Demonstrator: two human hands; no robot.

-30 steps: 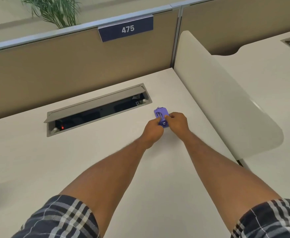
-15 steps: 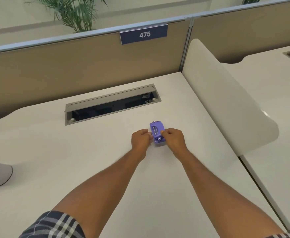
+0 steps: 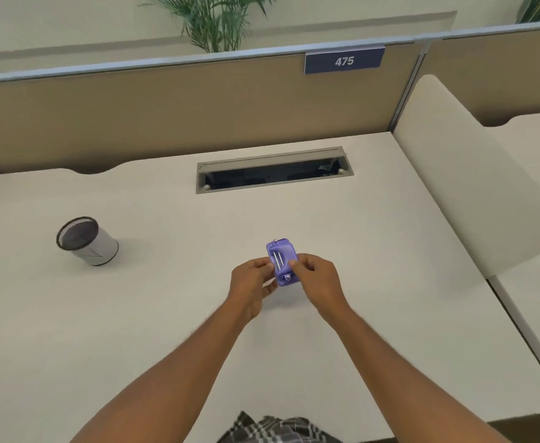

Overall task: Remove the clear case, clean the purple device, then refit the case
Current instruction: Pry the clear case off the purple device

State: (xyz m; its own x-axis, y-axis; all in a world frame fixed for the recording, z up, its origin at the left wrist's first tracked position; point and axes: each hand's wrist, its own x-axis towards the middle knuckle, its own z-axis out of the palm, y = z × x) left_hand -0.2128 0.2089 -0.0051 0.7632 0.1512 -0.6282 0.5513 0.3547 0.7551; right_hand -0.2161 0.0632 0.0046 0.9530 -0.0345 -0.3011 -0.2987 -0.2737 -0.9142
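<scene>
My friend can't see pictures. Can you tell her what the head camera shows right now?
Two bare hands, left hand and right hand, hold a small purple device between their fingertips over a white desk. A mesh cup stands to the left, an open cable tray lies behind, and a sign reads 475.

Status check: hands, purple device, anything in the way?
Left hand and right hand pinching purple device over desk. Mesh cup far left, clear.

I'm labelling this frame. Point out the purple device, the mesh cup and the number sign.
purple device (image 3: 281, 263): head view, top face.
mesh cup (image 3: 97, 247): head view, pale side wall.
number sign (image 3: 344, 61): head view, digits.
</scene>
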